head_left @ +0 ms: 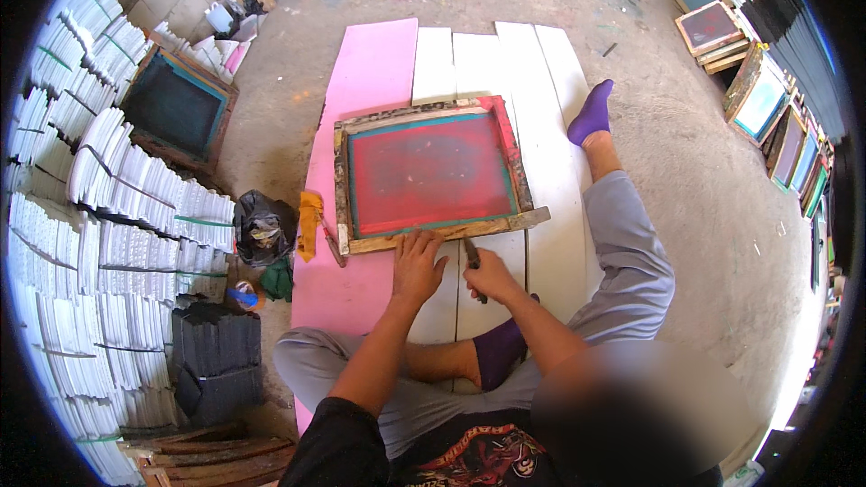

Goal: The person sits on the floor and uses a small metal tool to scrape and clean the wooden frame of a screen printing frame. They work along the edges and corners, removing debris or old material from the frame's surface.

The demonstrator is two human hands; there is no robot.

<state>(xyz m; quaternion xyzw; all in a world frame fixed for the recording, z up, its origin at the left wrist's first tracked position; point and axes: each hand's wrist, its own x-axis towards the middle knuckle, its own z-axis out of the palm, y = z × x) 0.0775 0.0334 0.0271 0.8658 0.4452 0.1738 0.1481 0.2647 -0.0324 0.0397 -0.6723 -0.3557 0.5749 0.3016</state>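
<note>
A wooden screen-printing frame [433, 236] with red-stained mesh and a teal border lies on the boards in front of me. My left hand [418, 263] rests on its near rail, fingers stretched out over the wood. Just right of it, my right hand [488, 276] is closed round a slim dark tool [472, 254], whose upper end reaches the near rail. Its exact kind I cannot make out. Beside the frame's left rail lie a mustard-yellow cloth [309, 224] and a thin reddish tool [334, 248].
White boards [559, 234] and a pink board [361, 289] lie under me. Bundled white sheets [135, 252] stack up at the left, near a black plastic bag [265, 228] and a dark screen [176, 108]. More screens [758, 104] lean at the right.
</note>
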